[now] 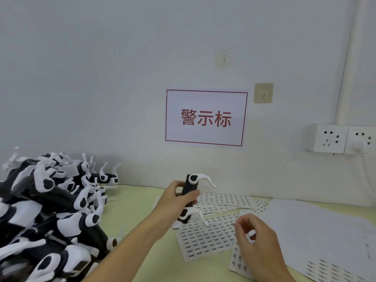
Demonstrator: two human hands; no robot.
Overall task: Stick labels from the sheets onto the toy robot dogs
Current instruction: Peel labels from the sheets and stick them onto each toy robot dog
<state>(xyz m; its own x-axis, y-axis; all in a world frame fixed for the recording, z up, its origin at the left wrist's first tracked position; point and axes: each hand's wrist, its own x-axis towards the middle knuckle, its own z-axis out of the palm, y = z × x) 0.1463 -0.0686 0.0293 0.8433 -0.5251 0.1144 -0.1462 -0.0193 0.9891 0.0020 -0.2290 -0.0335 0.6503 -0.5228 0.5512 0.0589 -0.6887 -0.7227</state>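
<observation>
My left hand (179,197) grips a black-and-white toy robot dog (190,192) by its black body, holding it upright above the table with its white legs sticking out to the right. My right hand (252,239) hovers over a label sheet (205,239) with thumb and forefinger pinched together near the sheet's right edge; whether a label is between them is too small to tell. More label sheets (225,200) lie fanned out behind the dog.
A big pile of toy robot dogs (46,208) fills the left of the yellow-green table (132,202). Plain white backing sheets (317,233) lie at the right. On the wall hang a red-framed sign (205,118), two hooks and a socket strip (341,139).
</observation>
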